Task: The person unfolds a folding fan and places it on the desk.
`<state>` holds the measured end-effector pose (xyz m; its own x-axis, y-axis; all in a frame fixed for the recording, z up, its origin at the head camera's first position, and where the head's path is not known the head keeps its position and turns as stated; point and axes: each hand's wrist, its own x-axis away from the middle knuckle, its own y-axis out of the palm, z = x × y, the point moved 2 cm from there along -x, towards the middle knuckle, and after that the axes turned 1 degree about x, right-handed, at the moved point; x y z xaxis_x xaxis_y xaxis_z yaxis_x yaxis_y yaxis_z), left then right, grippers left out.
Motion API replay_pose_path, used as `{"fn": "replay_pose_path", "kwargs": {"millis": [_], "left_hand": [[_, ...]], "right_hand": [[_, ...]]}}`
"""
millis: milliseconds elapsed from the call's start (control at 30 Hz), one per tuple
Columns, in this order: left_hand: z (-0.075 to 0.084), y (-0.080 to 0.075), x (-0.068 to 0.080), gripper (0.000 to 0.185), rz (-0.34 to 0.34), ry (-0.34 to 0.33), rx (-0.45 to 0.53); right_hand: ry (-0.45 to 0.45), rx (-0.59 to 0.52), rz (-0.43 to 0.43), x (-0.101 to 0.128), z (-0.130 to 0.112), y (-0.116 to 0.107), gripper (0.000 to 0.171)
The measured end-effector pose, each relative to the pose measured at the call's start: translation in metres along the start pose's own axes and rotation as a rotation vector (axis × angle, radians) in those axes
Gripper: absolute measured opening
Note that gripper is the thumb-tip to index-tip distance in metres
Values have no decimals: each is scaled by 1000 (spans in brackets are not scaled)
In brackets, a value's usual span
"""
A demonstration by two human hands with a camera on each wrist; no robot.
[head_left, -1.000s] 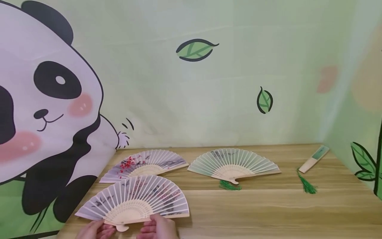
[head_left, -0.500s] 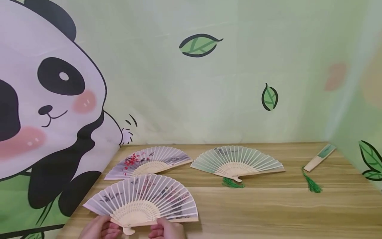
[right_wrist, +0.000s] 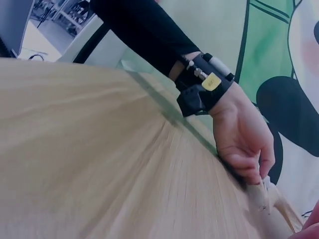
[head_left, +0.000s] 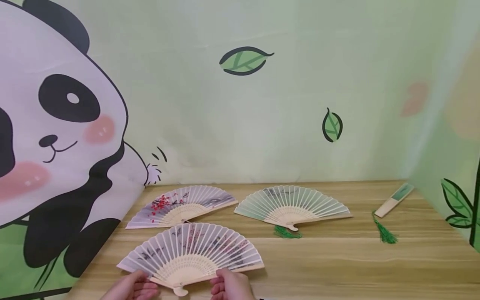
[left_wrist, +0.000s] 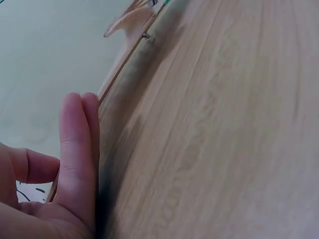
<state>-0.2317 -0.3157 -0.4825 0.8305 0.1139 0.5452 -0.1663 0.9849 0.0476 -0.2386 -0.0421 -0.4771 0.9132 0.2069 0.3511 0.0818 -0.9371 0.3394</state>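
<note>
A spread paper fan [head_left: 191,252] with pale bamboo ribs and a grey-pink print lies at the table's near edge. My left hand [head_left: 135,286] holds its left guard stick and my right hand [head_left: 226,284] holds its right guard stick, both close to the pivot [head_left: 181,291]. In the left wrist view my fingers [left_wrist: 79,149] lie along the fan's thin edge [left_wrist: 124,62], thumb behind. The right wrist view shows the left hand [right_wrist: 244,142] with a black wrist strap gripping the fan's base [right_wrist: 263,196].
Behind lie a purple fan with red blossoms [head_left: 183,205] and a pale green fan [head_left: 292,206] with a green tassel [head_left: 286,232], both spread. A folded fan [head_left: 393,200] with a tassel [head_left: 383,233] lies far right. Panda-print backdrops wall in the wooden table [head_left: 337,262].
Both hands have carried the spread fan to the right along the table's near edge. The other fans have not moved.
</note>
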Motion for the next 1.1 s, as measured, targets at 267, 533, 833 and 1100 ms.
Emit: {"fn": "replay_pose_path", "kwargs": {"millis": [267,533,833,1100], "left_hand": [[5,-11,0,18,104,69,-159],[5,-22,-5,54,221,57,-186],[1,-15,-3,113,159,94,-196],[18,-8,12,102,115,143,-204]], "right_hand": [[31,57,45,0,2,4,20],[98,92,-2,0,2,4,24],[175,23,-2,3,3,-2,29],[179,75,-31,13,-6,-4,18]]}}
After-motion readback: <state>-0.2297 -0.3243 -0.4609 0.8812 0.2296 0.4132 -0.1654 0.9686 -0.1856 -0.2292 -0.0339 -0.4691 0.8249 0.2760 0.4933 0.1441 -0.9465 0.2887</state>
